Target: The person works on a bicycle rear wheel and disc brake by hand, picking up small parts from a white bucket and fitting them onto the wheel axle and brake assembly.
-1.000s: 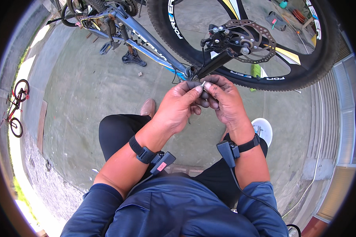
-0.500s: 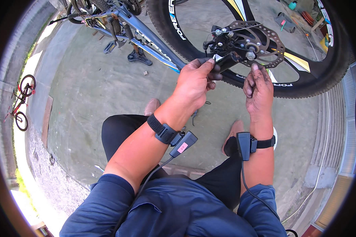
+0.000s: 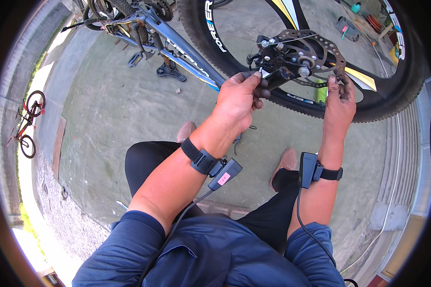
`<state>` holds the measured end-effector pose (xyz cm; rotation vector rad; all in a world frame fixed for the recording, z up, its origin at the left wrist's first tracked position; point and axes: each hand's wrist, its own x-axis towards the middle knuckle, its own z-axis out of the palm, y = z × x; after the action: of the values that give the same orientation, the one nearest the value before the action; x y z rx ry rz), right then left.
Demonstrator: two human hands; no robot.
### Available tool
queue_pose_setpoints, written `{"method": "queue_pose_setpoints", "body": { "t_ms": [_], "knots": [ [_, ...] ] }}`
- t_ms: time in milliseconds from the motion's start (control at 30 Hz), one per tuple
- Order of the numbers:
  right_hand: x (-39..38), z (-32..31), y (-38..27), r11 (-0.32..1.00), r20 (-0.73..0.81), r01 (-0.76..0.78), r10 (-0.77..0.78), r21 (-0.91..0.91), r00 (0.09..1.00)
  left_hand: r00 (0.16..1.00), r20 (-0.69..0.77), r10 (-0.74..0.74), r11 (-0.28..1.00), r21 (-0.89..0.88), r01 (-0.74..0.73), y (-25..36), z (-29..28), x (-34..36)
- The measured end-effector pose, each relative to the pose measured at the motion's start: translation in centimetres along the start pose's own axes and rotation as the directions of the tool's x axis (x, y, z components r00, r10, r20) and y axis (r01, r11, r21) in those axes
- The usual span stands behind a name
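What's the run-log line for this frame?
left hand: at black fork leg, grip unclear | right hand: at edge of brake disc, contact unclear | blue bike frame: upper left

The fisheye head view looks steeply down from above, on the near side of the wheel (image 3: pixel 383 86). It sits close to the wheel.

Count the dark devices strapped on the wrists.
2: one device on the wrist below the left hand, another device on the wrist below the right hand. Neither is hidden.
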<state>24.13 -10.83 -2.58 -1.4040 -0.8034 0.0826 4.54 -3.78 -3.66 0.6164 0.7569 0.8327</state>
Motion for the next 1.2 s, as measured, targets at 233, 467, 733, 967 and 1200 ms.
{"method": "queue_pose_setpoints", "body": {
  "t_ms": [233, 467, 733, 967, 1200],
  "knots": [
    [-0.3, 0.6, -0.2, 0.981, 0.037, -0.010, 0.017, -0.196, 0.999, 1.000, 0.001, 0.000, 1.000, 0.010, 0.000, -0.2, -0.2, 0.2],
    [-0.1, 0.0, 0.5, 0.991, 0.058, 0.041, -0.034, -0.127, 0.998, 1.000, -0.004, 0.017, 0.999, 0.029, -0.017, -0.3, 0.1, 0.0],
    [-0.1, -0.1, 1.4, 0.982, 0.090, 0.052, -0.037, -0.181, 0.995, 0.999, 0.009, 0.034, 0.999, 0.028, -0.035, -0.2, 0.1, 0.0],
    [-0.2, -0.1, 1.2, 0.970, 0.082, 0.040, -0.021, -0.238, 0.996, 1.000, 0.015, 0.012, 1.000, 0.025, -0.012, 0.2, 0.2, -0.1],
    [-0.3, 0.0, -0.5, 0.978, 0.093, -0.016, 0.035, -0.207, 0.995, 1.000, 0.023, 0.010, 0.999, 0.040, -0.011, 0.2, 0.0, 0.1]
  ]
}}
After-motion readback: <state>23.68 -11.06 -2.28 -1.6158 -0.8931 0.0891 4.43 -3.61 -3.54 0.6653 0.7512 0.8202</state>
